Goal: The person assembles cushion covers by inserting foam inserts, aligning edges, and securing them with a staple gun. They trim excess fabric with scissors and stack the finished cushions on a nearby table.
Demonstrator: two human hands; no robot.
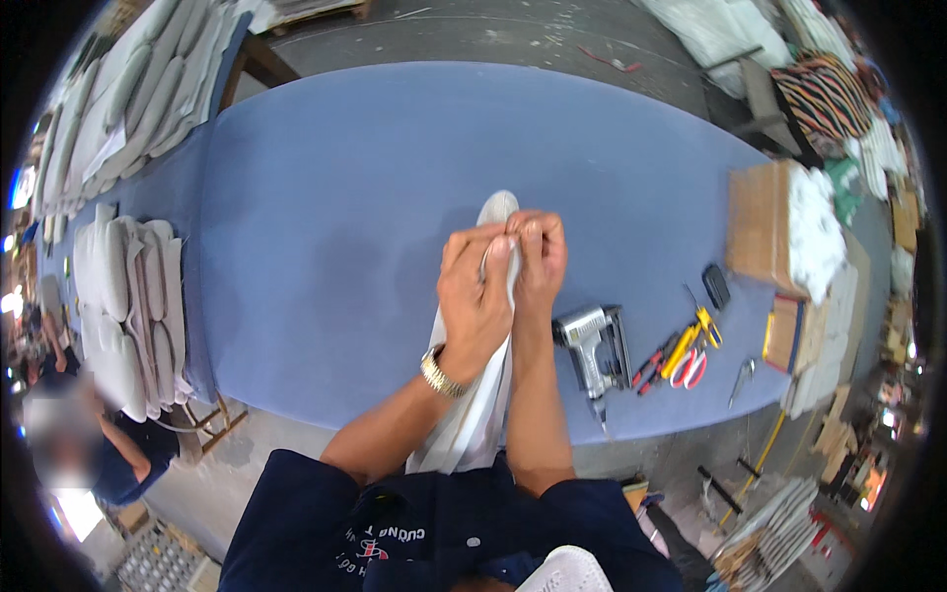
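A long, light grey padded fabric piece [457, 426] runs from my body up over the middle of the blue table [326, 178]. Its rounded far end pokes out beyond my fingers. My left hand [472, 301], with a gold watch on the wrist, is closed on the piece's edge. Right beside it, my right hand [541, 261] pinches the same fabric, thumbs close together. Part of the piece is hidden behind my hands and forearms. A silver and black staple gun [590, 345] lies to the right of my right forearm.
Red-handled pliers [651, 373], a yellow-handled tool [686, 340], red and white scissors [689, 368] and a small black object [715, 286] lie on the right. A cardboard box [758, 222] with white stuffing stands beyond. Padded pieces [128, 306] are stacked left; a person [118, 454] sits nearby.
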